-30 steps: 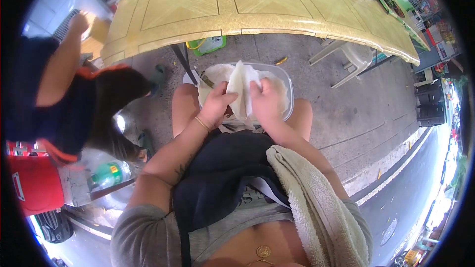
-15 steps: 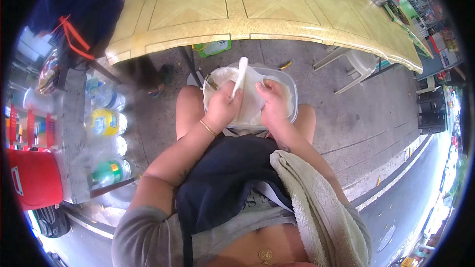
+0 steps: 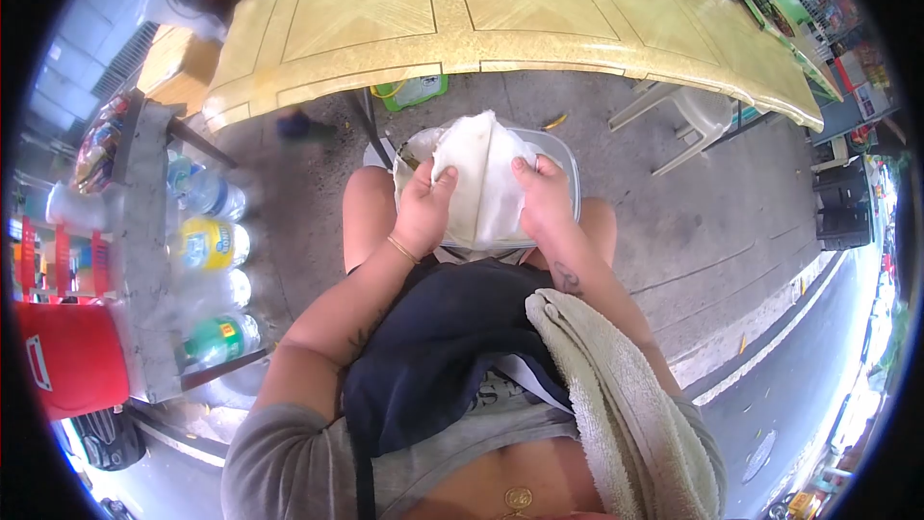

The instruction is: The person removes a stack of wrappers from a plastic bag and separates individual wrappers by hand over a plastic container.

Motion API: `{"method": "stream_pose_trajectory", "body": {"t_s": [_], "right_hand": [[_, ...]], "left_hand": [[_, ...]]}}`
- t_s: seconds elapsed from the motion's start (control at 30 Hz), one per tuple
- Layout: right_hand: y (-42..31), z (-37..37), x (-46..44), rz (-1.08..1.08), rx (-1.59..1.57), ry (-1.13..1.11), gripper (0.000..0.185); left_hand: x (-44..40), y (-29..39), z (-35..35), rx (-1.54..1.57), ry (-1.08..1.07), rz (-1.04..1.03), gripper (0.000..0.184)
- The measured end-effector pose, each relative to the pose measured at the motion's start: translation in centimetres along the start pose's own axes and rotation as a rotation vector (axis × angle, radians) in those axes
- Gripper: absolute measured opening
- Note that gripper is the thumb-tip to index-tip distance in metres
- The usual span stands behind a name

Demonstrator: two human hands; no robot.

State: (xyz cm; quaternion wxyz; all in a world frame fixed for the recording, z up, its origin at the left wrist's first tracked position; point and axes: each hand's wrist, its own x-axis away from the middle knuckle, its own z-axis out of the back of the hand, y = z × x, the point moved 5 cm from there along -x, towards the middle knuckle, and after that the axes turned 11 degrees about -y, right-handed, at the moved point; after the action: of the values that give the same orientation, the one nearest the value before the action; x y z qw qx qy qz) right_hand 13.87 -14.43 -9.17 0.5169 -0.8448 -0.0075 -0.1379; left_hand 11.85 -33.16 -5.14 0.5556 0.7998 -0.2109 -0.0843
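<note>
We saw a thin, floppy, off-white sheet point(image 3: 470, 183) near the middle, a bit toward twelve o'clock. It was up over a see-through plastic tub with round corners point(image 3: 576, 173), which sat between two bare knees point(image 3: 366, 202). A line ran down the sheet from twelve to six. We could not tell if it was a fold or two sheets side by side.

The left hand point(image 3: 423, 202) pinched the sheet at nine o'clock, and the right hand point(image 3: 547, 195) pinched it at three. Both thumbs lay on top, with the other fingers mostly hidden.

We thought a soft pinch was best, because something so thin could rip. Slow, even pulls from both sides seemed wise to us, and so did staying low over the tub to catch any bits.

In the tub, we saw more white stuff under the sheet and a small dark green bit point(image 3: 408, 161) at ten o'clock. At nine o'clock stood a row of clear plastic bottles point(image 3: 219, 197); we could not tell how full they were. Between eight and nine was a red plastic box with a white handle point(image 3: 82, 356), its inside hidden from us.
</note>
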Motion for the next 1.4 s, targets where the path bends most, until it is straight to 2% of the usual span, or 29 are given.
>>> {"method": "stream_pose_trajectory", "body": {"t_s": [0.03,0.23,0.33,0.43,0.53,0.77,0.93,1.03,1.13,1.4], "right_hand": [[0.0,0.2,-0.2,0.007,-0.024,-0.021,0.021],[0.1,1.1,-0.2,0.064,-0.095,0.023,0.026],[1.4,2.9,-0.5,0.080,0.163,0.164,0.029],[0.5,3.4,0.3,-0.021,0.781,0.372,0.035],[-0.1,2.8,0.4,0.149,0.939,0.522,0.023],[-0.9,2.0,0.4,0.266,1.247,0.470,0.018],[-0.3,2.9,-0.5,0.215,1.429,0.384,0.018],[-0.8,3.2,0.1,0.199,1.471,0.413,0.018],[-1.7,3.3,0.4,0.177,1.469,0.416,0.018],[-3.3,5.6,0.5,0.149,1.507,0.438,0.019]], "left_hand": [[0.0,0.0,-0.1,0.132,0.009,0.020,0.025],[-0.3,-0.4,0.6,0.242,0.029,0.027,0.027],[-0.4,-0.8,0.8,0.211,0.019,0.001,0.026],[-0.6,-1.4,1.3,0.143,0.032,-0.040,0.025],[-0.6,-1.3,0.9,0.183,0.110,-0.031,0.024],[-0.9,-2.0,2.6,0.138,0.210,-0.051,0.021],[-1.0,-3.0,3.6,0.107,0.195,-0.013,0.022],[-1.2,-3.5,4.3,0.140,0.189,-0.018,0.024],[-1.4,-3.2,4.8,0.017,0.235,-0.021,0.023],[-1.1,-2.1,5.7,-0.073,0.255,-0.037,0.019]]}}
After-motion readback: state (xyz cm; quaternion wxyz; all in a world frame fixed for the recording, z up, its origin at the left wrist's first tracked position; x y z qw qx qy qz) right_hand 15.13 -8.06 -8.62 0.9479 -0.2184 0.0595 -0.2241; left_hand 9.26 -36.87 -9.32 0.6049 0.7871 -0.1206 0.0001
